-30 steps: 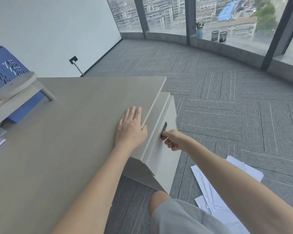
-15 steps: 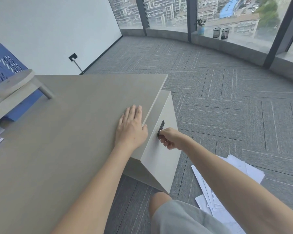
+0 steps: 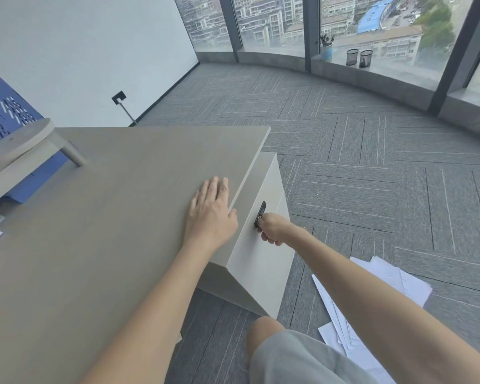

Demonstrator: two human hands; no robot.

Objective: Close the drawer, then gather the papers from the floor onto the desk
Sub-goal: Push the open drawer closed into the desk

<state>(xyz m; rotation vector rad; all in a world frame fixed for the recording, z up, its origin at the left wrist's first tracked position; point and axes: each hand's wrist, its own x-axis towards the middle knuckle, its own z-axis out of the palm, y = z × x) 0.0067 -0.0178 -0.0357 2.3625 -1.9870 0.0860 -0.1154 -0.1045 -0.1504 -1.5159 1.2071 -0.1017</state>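
Observation:
A grey desk [image 3: 108,206] fills the left of the head view. Under its right edge stands a white drawer unit [image 3: 257,261] with its front flush against the cabinet and a black handle [image 3: 260,213]. My left hand [image 3: 209,214] lies flat and open on the desk top by the edge. My right hand [image 3: 273,230] has its fingers curled on the black handle. White papers [image 3: 383,275] lie scattered on the grey carpet to the right, partly hidden behind my right forearm.
A raised monitor stand [image 3: 20,142] sits at the desk's far left, with a blue panel [image 3: 9,115] behind it. Two black mesh bins [image 3: 359,58] and a potted plant [image 3: 326,49] stand on the window ledge. My knee [image 3: 265,328] is below the drawer.
The drawer front has slid inward from slightly open to flush with the cabinet, my right hand moving in with the handle. My left hand stays flat on the desk.

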